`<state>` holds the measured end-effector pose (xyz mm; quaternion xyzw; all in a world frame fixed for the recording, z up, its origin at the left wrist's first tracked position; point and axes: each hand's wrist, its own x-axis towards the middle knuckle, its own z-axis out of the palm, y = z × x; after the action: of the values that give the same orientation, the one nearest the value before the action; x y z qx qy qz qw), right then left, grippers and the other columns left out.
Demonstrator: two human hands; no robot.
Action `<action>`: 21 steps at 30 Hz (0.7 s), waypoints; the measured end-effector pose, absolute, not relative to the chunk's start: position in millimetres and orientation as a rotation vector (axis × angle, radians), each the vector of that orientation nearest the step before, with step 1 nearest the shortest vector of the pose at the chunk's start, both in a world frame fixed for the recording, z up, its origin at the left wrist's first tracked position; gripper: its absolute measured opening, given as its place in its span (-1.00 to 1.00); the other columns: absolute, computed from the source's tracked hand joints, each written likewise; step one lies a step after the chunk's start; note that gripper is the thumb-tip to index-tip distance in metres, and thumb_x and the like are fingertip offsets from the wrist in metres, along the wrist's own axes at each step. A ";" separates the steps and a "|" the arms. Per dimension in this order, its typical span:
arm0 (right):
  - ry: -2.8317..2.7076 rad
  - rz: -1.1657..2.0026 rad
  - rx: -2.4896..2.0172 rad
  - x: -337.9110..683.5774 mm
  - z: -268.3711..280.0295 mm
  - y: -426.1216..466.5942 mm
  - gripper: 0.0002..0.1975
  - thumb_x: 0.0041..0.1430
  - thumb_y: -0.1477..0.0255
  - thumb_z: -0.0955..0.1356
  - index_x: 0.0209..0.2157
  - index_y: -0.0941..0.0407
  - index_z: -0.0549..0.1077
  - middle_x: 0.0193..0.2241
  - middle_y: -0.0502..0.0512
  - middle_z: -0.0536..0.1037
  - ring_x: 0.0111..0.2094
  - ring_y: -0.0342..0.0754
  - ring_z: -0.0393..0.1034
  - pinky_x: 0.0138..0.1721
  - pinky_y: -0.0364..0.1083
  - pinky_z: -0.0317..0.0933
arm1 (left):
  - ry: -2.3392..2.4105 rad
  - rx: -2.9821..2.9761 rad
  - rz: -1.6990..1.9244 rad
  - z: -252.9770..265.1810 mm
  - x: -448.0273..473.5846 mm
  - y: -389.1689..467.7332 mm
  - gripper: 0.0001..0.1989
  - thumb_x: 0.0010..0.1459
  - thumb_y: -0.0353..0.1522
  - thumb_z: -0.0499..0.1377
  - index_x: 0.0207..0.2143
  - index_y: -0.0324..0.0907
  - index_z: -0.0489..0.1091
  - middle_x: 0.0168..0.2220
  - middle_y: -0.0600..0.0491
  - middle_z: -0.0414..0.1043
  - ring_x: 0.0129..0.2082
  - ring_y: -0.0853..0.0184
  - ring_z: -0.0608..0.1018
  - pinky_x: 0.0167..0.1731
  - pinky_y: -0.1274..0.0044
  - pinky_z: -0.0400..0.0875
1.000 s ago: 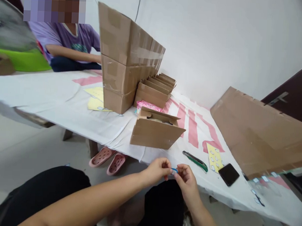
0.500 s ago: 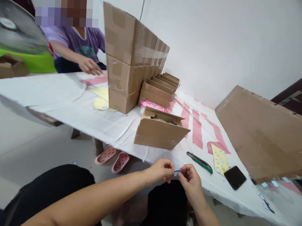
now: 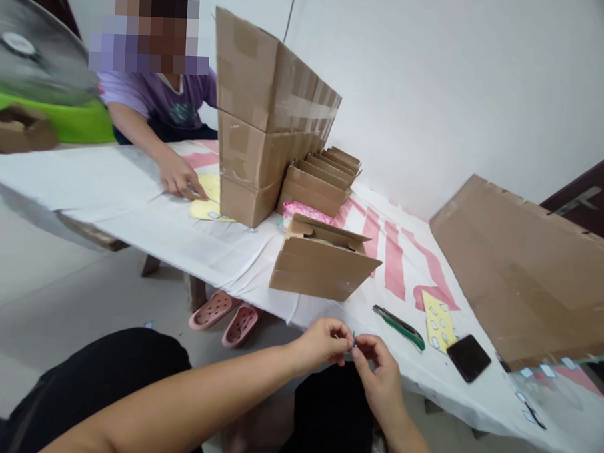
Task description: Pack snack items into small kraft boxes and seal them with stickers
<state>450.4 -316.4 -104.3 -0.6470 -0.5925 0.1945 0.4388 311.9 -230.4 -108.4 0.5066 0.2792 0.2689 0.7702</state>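
My left hand [image 3: 327, 341] and my right hand [image 3: 377, 367] meet fingertip to fingertip over my lap, at the table's near edge. Between them they pinch a small blue-and-white piece [image 3: 354, 339], seen nearly edge-on and mostly covered by fingers. Just beyond, an open cardboard box [image 3: 325, 269] stands on the table with its flaps up. A green utility knife [image 3: 399, 327] lies to the right of my hands. Farther right are a yellow sheet [image 3: 439, 320] bearing small white blue-edged pieces and a black phone [image 3: 469, 358].
Stacked taped cartons [image 3: 245, 150] rise mid-table, beside a row of open boxes [image 3: 316, 185] and a pink packet [image 3: 307, 212]. Across the table a co-worker's hand [image 3: 179, 176] touches another yellow sheet [image 3: 205, 210]. A large cardboard panel [image 3: 520, 276] leans at right.
The small piece has turned edge-on, and my fingertips have come closer together around it. The co-worker's hand has moved nearer, onto the yellow sheet.
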 end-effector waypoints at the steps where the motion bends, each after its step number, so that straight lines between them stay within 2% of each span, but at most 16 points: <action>1: -1.445 0.502 -1.606 450.2 -105.0 -315.9 -0.80 0.13 0.28 0.34 -0.28 0.12 0.43 -0.37 0.08 0.53 -0.36 -0.06 0.40 -0.30 -0.12 0.29 | 0.605 1.104 0.588 -107.8 311.5 -230.6 -0.78 -0.19 -0.29 0.26 -0.51 -0.25 0.35 -0.67 0.21 0.29 -0.69 0.50 0.38 -0.62 0.62 0.19; 8: -1.383 0.651 -1.584 455.0 -108.1 -312.1 -0.75 0.14 0.22 0.32 -0.38 0.13 0.43 -0.46 0.06 0.50 -0.40 -0.07 0.38 -0.32 -0.12 0.26 | 0.620 1.149 0.594 -110.3 312.2 -233.2 -0.80 -0.18 -0.30 0.24 -0.53 -0.24 0.34 -0.67 0.21 0.28 -0.68 0.50 0.36 -0.62 0.63 0.14; 15: -1.274 0.672 -1.574 464.7 -110.4 -310.8 -0.74 0.14 0.20 0.32 -0.41 0.12 0.40 -0.49 0.02 0.44 -0.42 -0.09 0.32 -0.34 -0.12 0.23 | 0.692 1.149 0.608 -113.3 314.3 -231.0 -0.92 -0.17 -0.40 0.14 -0.54 -0.20 0.27 -0.71 0.22 0.29 -0.67 0.46 0.40 -0.62 0.64 0.15; 19: -1.225 0.581 -1.610 491.2 -110.4 -308.1 -0.72 0.11 0.17 0.32 -0.40 0.12 0.39 -0.51 0.02 0.46 -0.45 -0.09 0.34 -0.38 -0.12 0.25 | 0.741 1.168 0.613 -109.9 313.1 -228.4 -0.96 -0.16 -0.44 0.09 -0.55 -0.19 0.25 -0.72 0.21 0.31 -0.67 0.47 0.38 -0.60 0.64 0.16; 21: -1.245 0.401 -1.732 520.5 -108.2 -304.6 -0.68 0.12 0.13 0.28 -0.37 0.11 0.39 -0.51 0.04 0.48 -0.45 -0.07 0.37 -0.38 -0.11 0.26 | 0.776 1.174 0.608 -108.9 312.6 -227.8 -0.96 -0.16 -0.46 0.09 -0.56 -0.18 0.24 -0.73 0.20 0.32 -0.66 0.47 0.37 -0.59 0.63 0.16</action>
<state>520.5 -304.6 -108.2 -0.7058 -0.5074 0.1636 0.4665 312.6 -227.8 -108.9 0.5310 0.3509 0.2753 0.7205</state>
